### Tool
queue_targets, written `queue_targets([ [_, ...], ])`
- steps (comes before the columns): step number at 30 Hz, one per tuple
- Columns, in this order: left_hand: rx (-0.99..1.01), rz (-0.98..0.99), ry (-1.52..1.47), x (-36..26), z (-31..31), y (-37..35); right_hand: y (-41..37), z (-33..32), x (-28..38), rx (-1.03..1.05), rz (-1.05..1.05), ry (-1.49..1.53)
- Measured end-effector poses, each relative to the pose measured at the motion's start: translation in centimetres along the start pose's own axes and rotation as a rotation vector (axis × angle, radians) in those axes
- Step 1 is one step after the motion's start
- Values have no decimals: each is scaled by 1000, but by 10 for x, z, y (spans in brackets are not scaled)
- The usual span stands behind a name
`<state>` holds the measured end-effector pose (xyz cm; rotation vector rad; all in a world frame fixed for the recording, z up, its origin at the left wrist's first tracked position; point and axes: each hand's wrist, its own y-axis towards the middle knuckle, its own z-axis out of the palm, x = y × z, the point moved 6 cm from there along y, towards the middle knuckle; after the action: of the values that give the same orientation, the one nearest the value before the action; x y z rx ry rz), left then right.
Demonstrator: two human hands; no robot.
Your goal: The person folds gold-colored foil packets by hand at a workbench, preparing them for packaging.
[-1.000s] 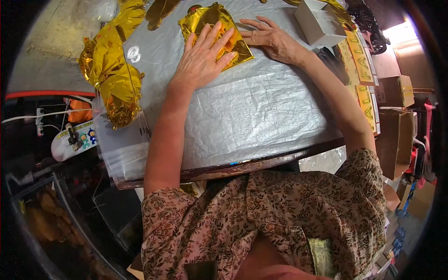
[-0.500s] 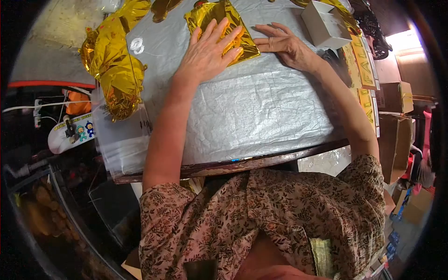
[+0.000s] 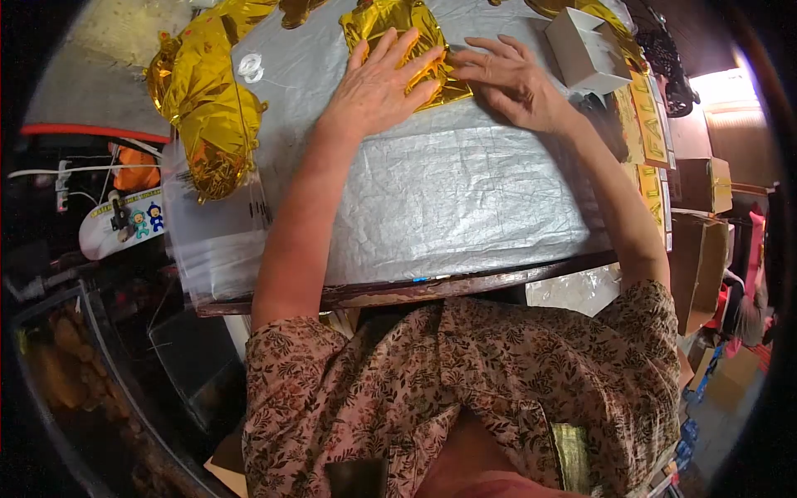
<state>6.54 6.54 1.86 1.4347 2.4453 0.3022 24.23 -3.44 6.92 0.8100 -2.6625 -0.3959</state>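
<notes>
A piece of shiny gold foil [image 3: 444, 93] lies flat near the far side of the silver-covered table [image 3: 465, 191]. My left hand [image 3: 382, 83] rests palm down on it with the fingers spread, hiding much of its middle. My right hand [image 3: 515, 83] is at the foil's right edge, its fingers stretched out and slightly bent, the fingertips close to or touching that edge. Neither hand grips anything that I can see.
Crumpled gold foil [image 3: 203, 108] hangs over the table's left side. A small white roll of string [image 3: 250, 68] lies near it. At the right are an open white box [image 3: 588, 51] and yellow lettered boxes [image 3: 649, 124]. Cardboard boxes [image 3: 697, 266] stand beyond the table.
The view has shifted slightly. My left hand stays spread on the foil, and my right hand's fingers have bent a little at its edge.
</notes>
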Motion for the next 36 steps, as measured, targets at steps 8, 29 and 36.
queue_targets([
  [8, -22, 3, 2, 0, 3, -1, -11, 17, -18, -103, 233, -252],
  [29, -7, 57, -40, -5, -9, 2, 1, 29, -6, 20, 137, -188],
  [36, 0, 47, -79, -7, -12, 2, -9, 21, 1, -5, 118, -71],
])
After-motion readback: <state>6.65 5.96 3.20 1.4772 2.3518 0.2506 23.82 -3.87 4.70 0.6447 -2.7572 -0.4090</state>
